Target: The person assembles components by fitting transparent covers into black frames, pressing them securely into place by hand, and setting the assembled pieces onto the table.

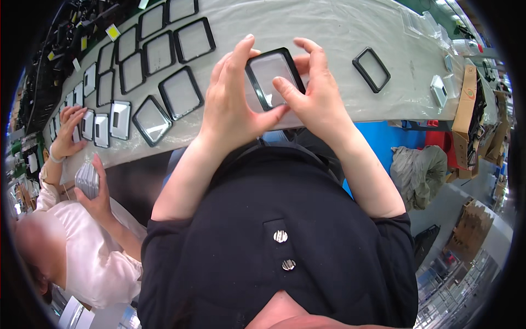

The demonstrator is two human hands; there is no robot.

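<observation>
Both my hands hold one black rectangular frame with rounded corners [267, 72] up over the table; its middle looks see-through. My left hand [230, 96] grips the left side, fingers raised along the edge and thumb at the lower end. With its thumb across the front and its other fingers behind, my right hand [319, 90] takes the right side. A similar, smaller-looking black frame [364, 77] lies alone on the table to the right. Several more black frames [181, 93] are laid out in rows to the left.
A pale plastic-like sheet covers the table [329, 33]. At the left, a co-worker's hand [68, 134] touches grey-and-white plates [120, 119], while the other holds a stack of plates [86, 180]. A white part [438, 90] and a cardboard box [464, 115] stand at the right end.
</observation>
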